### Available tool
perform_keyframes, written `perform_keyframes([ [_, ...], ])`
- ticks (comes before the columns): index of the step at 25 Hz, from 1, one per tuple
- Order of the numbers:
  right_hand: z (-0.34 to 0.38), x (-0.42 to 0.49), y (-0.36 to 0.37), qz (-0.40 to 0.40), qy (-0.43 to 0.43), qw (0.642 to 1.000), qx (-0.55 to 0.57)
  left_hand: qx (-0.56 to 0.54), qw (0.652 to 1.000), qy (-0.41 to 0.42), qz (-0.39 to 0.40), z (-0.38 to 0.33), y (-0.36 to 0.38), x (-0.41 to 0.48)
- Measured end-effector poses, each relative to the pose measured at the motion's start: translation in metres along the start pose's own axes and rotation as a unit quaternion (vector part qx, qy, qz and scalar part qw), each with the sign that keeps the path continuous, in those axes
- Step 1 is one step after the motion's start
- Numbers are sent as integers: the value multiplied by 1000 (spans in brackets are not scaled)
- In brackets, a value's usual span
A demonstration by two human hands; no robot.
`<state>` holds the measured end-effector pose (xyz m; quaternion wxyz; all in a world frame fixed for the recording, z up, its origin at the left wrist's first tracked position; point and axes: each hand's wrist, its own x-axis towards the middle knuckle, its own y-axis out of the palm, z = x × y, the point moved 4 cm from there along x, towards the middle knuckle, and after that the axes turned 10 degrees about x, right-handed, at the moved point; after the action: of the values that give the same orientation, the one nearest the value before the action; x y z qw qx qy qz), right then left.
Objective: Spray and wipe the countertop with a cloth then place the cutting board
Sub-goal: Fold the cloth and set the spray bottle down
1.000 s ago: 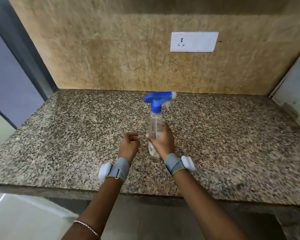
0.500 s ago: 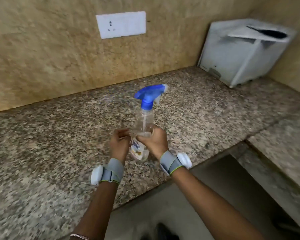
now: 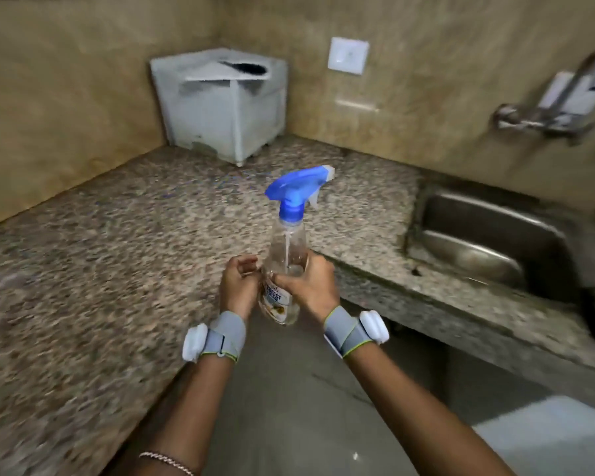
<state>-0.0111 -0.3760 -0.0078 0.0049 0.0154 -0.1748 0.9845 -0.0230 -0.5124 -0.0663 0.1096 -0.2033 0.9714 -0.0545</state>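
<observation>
Head view: spray bottle [image 3: 285, 259] at frame centre, held in air near counter [image 3: 117, 252] front edge. Right hand [image 3: 311, 286] wrapped round lower body. Left hand [image 3: 237, 290] curled just beside label; cannot tell if it grips. Step likely getting ready to spray: move a hand up to trigger, angle nozzle down at counter, mist evenly, avoid sink [image 3: 478, 235]. Bottle near upright, long axis vertical, blue head [image 3: 296, 187] on top, nozzle pointing to upper right of frame.

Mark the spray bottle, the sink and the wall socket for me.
spray bottle [image 3: 287, 247], head view, clear body below the blue trigger head.
sink [image 3: 478, 218], head view, steel inner wall of the basin.
wall socket [image 3: 348, 56], head view, middle of the white plate.
</observation>
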Motion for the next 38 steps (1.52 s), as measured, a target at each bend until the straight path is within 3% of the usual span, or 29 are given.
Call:
perform_keyframes([
  [7, -79, -6, -255, -212, 61, 975, 12, 74, 972, 48, 216, -42, 264, -85],
  [12, -106, -17, -364, -297, 83, 951, -19, 129, 943, 94, 290, -48, 375, -132],
  [17, -141, -43, -509, -423, 106, 899, -29, 222, 876, 214, 372, -60, 512, -202],
  [19, -155, -50, -551, -468, 111, 876, -36, 287, 829, 287, 386, -63, 553, -225],
  [22, -174, -52, -585, -503, 128, 853, -54, 352, 745, 376, 423, -57, 596, -241],
  [24, -188, -51, -601, -519, 145, 840, -61, 387, 708, 384, 449, -50, 622, -248],
  [27, -211, -48, -614, -536, 169, 826, -51, 494, 621, 412, 448, -37, 647, -260],
  [31, -234, -43, -618, -537, 182, 823, -28, 592, 536, 385, 462, -16, 656, -260],
  [34, -243, -41, -619, -539, 181, 822, -24, 616, 508, 384, 463, -8, 656, -257],
  [38, -253, -40, -616, -524, 180, 831, -50, 609, 511, 393, 461, -6, 656, -257],
])
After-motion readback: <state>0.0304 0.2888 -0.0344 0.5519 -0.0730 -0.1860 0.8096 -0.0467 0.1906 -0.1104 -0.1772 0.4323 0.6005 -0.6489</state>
